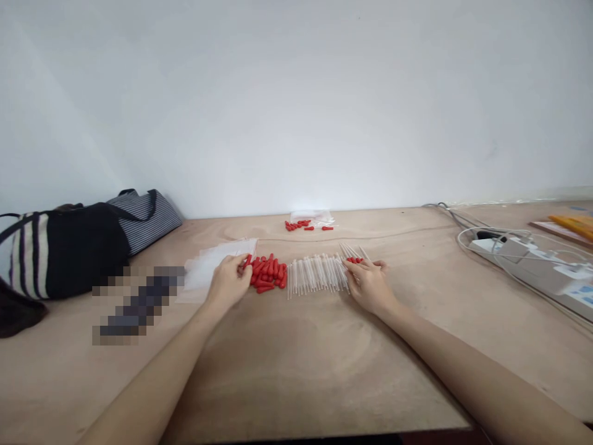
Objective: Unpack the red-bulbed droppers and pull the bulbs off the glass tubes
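Observation:
My left hand (229,278) is closed at the left edge of a pile of red rubber dropper bulbs (267,272), with one red bulb (248,260) pinched between thumb and fingers. Right of the pile lies a row of thin clear dropper tubes (315,274), side by side. At the right end of that row, my right hand (368,284) is closed, its fingertips low over the tubes. Red bulbs (354,260) with tubes pointing away show just beyond its fingers. What those fingers hold is hidden.
Clear plastic bags (204,269) lie fanned out left of the pile. Several bulbs (296,225) and tubes lie by a small bag near the wall. A black striped bag (88,247) stands at left; power strips (532,266) with cables lie at right. One patch is pixelated.

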`<state>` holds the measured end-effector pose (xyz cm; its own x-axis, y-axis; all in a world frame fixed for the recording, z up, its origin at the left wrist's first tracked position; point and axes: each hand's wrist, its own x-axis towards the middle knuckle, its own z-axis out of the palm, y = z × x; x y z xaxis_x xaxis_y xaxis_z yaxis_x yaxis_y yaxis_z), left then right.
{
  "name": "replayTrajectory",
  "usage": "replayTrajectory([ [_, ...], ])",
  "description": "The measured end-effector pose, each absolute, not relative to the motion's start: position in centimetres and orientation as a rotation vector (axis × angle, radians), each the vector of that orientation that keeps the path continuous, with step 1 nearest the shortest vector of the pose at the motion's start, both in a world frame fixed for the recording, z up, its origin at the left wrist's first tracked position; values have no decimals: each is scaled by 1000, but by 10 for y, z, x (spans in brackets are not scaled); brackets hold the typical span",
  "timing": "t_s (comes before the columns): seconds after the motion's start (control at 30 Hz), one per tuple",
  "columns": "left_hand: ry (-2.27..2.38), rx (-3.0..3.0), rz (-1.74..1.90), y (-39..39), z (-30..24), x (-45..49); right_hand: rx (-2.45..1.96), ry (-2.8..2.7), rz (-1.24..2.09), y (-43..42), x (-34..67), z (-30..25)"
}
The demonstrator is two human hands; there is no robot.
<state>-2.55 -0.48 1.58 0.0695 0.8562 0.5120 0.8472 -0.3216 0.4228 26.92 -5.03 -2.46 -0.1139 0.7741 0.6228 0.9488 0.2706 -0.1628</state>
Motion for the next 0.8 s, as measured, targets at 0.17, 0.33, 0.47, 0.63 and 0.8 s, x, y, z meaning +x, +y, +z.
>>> replayTrajectory([
  [0.17, 1499, 2117, 685, -9, 36, -55, -1655, -1872, -281, -46, 268, -23],
  [0.33, 1445, 2336, 448, -9, 38, -62, -1762, -1755, -269, -38, 262, -24],
  [0.47, 1497, 2482, 509, -6, 39, -61, -1872, -1699, -234, -32, 257, -18],
  [0.63, 1213, 2689, 960, -27, 30, -21, -2009, -1703, -45, -21, 248, -8],
  [0.8, 758, 2892, 950, -49, 3, 24, -2070, -1690, 19, -14, 238, -6],
])
